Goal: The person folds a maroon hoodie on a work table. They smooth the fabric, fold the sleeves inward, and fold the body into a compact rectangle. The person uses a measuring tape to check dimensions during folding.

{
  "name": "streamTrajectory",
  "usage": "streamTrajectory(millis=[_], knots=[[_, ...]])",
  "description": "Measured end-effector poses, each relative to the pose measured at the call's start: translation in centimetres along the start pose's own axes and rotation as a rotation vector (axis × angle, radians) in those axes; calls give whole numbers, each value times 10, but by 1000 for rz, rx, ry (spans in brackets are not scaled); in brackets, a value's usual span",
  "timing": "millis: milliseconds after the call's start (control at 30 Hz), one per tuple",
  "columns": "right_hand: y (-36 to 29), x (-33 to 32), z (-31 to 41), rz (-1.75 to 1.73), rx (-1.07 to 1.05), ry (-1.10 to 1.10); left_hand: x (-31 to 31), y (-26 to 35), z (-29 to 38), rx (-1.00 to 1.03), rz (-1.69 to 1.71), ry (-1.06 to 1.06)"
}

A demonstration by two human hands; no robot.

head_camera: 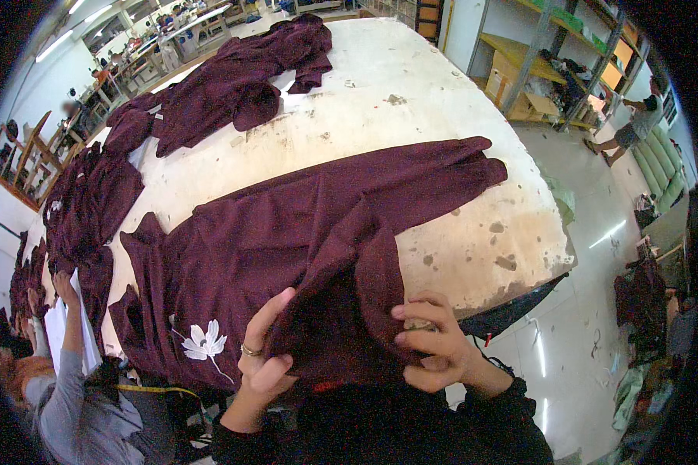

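A maroon garment (267, 232) with a white flower motif (205, 342) at its lower left lies spread over the near part of a large pale table. Its two long, narrow parts stretch to the upper right. My left hand (263, 343), with a ring on one finger, holds the garment's near edge to the right of the flower. At the right side of the same edge is my right hand (433, 343), its fingers curled on the fabric; something small shows between these fingers, too unclear to name. Between both hands the cloth is lifted and folded.
More maroon garments (209, 87) lie heaped along the table's (378, 128) far and left sides. A co-worker in a grey top (64, 418) stands close on the left, arms at a white sheet (72, 331). Metal shelves (523, 64) and another person (634, 125) are beyond the right edge.
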State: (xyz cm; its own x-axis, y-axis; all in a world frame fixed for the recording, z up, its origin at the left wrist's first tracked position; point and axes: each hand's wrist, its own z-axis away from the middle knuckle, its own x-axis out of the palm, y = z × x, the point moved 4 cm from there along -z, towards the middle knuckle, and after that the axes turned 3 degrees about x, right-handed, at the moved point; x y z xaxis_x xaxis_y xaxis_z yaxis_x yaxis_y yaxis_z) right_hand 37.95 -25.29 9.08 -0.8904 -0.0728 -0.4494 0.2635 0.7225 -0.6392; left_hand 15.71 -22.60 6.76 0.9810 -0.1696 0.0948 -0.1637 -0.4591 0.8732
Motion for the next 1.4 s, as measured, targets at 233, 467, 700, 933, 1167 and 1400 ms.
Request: streamTrajectory(millis=[233,467,700,933,1167,1400], knots=[[-7,6,-2,91,-329,12,-11,-3,-2,65,-97,-388],[-1,5,-7,-28,-130,-160,2,-10,-3,328,-253,-412],[25,14,-23,-65,331,-60,2,-27,-10,-49,-145,-61],[24,15,-36,124,291,1,-2,-57,-14,-278,218,53],[16,17,-40,80,246,10,-1,-49,-22,-228,181,27],[9,14,-40,214,224,-27,-4,-33,-30,-111,91,-219]])
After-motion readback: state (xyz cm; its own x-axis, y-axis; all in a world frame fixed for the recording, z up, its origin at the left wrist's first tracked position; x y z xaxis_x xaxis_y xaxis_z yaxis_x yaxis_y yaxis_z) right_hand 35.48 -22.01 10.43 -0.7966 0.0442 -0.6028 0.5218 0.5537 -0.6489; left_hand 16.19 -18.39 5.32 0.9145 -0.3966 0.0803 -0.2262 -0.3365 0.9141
